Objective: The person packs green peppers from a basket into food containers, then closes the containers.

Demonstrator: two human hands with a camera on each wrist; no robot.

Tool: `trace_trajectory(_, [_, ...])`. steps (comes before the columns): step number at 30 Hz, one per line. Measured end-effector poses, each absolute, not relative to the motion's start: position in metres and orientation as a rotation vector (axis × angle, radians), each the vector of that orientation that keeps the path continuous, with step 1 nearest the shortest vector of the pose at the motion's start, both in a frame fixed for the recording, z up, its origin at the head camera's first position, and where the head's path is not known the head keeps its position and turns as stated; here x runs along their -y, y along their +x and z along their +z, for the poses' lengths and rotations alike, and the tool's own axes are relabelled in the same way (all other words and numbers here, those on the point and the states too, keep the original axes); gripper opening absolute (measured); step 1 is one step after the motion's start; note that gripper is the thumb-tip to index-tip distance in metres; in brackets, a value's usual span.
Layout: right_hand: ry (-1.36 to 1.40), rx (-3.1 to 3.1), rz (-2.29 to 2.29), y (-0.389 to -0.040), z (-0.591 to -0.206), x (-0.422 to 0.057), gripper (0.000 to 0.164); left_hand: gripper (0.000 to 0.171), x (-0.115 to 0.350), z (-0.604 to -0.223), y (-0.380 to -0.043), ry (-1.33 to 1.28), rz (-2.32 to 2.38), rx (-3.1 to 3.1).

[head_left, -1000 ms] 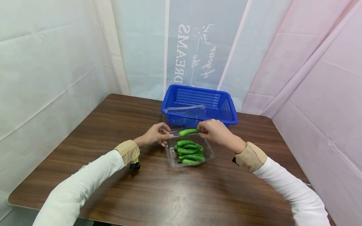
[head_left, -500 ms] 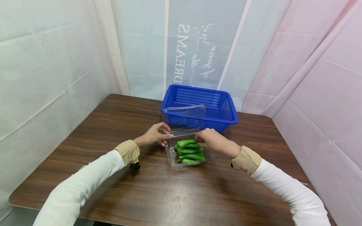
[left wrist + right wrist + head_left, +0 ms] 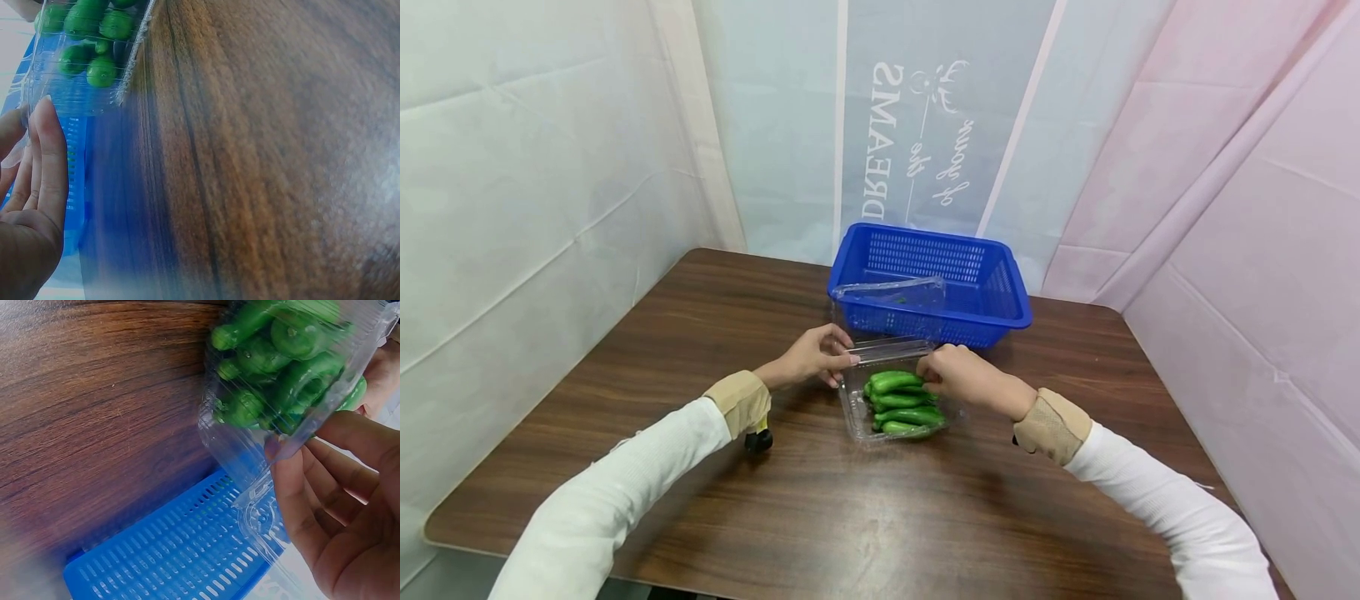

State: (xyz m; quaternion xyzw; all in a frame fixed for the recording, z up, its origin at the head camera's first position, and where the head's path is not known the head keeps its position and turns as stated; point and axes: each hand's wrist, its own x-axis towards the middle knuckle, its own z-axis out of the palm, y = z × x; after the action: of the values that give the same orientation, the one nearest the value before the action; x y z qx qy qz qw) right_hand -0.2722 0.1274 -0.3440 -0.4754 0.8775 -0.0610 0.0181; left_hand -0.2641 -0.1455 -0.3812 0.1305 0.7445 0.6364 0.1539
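A clear plastic clamshell box [image 3: 859,427] stands on the table with its lid raised at the back. Several green peppers [image 3: 910,417] lie side by side in it. My left hand [image 3: 811,357] pinches the box's back left edge between thumb and fingers; the left wrist view shows the clear plastic between the fingertips of that hand [image 3: 37,206]. Over the box's right side, my right hand [image 3: 964,379] holds one end of the rearmost green pepper [image 3: 891,382], which lies on the others. In the right wrist view, the rim partly hides the fingertips of this hand [image 3: 350,500].
Behind the box stands a blue perforated basket [image 3: 985,308], with a small green piece [image 3: 901,301] seen through the raised lid [image 3: 887,287]. All of it is on a brown wooden table [image 3: 700,500]. Fabric curtains [image 3: 535,167] enclose the table's back and sides.
My right hand has lowered the green pepper from above the box's back edge down onto the other peppers. My left hand has stayed at the box's edge.
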Motion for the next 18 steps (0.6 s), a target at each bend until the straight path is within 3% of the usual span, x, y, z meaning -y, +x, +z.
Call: trace_trajectory(18, [-1.430, -2.717, -0.265, -0.2685, -0.3395, -0.1262, 0.016, 0.039, 0.1452, -0.3802, -0.2627, 0.366, 1.815, -2.140])
